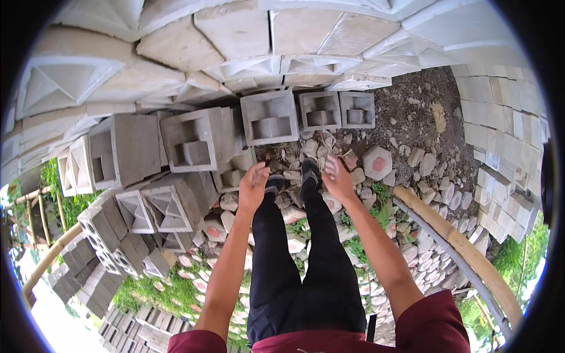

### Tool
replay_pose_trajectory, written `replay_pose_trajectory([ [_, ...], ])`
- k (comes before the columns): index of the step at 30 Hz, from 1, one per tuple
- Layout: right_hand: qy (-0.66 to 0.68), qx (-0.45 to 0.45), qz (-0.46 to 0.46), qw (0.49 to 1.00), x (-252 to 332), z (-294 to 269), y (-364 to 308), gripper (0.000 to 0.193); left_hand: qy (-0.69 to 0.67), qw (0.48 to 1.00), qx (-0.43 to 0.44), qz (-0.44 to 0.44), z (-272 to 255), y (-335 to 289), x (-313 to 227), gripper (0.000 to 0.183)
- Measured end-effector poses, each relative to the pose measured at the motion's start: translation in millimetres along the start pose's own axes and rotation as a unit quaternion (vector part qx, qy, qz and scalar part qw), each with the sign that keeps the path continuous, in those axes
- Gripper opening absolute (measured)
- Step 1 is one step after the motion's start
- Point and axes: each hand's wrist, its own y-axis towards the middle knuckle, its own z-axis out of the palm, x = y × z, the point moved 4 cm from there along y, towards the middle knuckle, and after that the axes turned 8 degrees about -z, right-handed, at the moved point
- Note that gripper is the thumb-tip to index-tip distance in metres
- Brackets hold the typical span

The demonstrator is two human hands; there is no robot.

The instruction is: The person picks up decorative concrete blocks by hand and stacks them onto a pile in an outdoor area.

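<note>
My left hand (253, 183) hangs in front of me above my shoe, its fingers loosely bent and apart with nothing in them. Level with it, my right hand (338, 177) is held out over the stones, fingers apart and empty. Neither hand touches anything. Ahead of them stands a row of hollow grey concrete blocks: a larger one (269, 117) beyond my left hand, a middle one (319, 110) between the hands, and a smaller one (357, 110) beyond my right hand. Another hollow block (191, 141) lies left of my left hand.
A stacked wall of pale concrete blocks (229, 32) rises ahead. Broken stones surround my feet, with a hexagonal paver (378, 163) bearing a red centre at right. A bamboo pole (447, 235) crosses at right, near another block stack (500, 117). More hollow blocks (168, 203) are piled left.
</note>
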Motion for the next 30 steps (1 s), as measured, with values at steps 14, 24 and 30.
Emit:
replay_pose_trajectory([
  [14, 0.239, -0.322, 0.071, 0.913, -39.6, 18.2, -206.8, 0.046, 0.270, 0.928, 0.257, -0.008, 55.0, -3.0, -59.0, 0.030],
  [24, 0.377, -0.537, 0.096, 0.748, -99.7, 5.5, -321.0, 0.041, 0.513, 0.738, 0.430, 0.084, 181.5, -50.6, -61.3, 0.031],
  [30, 0.432, -0.636, 0.106, 0.631, -136.2, 15.1, -446.8, 0.041, 0.554, 0.643, 0.507, 0.152, 316.4, -178.7, -18.8, 0.031],
])
